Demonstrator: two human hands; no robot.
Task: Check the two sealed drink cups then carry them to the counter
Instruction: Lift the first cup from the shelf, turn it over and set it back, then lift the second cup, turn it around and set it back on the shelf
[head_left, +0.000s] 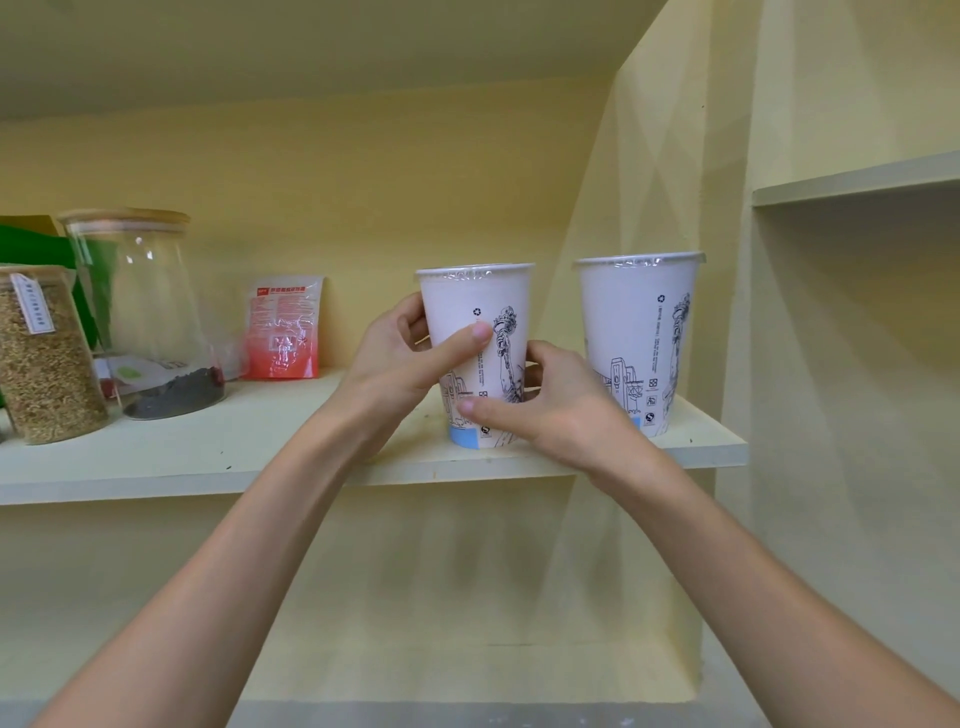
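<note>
Forearms reach up from the bottom edge toward a pale wooden shelf (291, 457) set in a yellow-walled alcove. Both hands close around the left cup (478, 332), a white paper cup with a blue line drawing and a blue band at its base, sealed with clear film over the rim. The left hand (400, 358) wraps its left side, thumb laid across the front; the right hand (561, 410) grips lower down on its right side, thumb near the base. This cup stands upright at the shelf's front edge; whether its base touches the board cannot be told.

Just beside it, apart from both hands, the right cup (639, 332) of the same print and seal stands on the shelf.

Toward the left end, well apart from the cups, a grain jar (44, 364) is nearly full of tan kernels. Next to it a tall glass jar (150, 312) with a wooden lid holds only a thin layer of dark bits at the bottom. Farther back, a red pouch (283, 327) leans against the wall. A second shelf (852, 182) juts out higher on the right.
</note>
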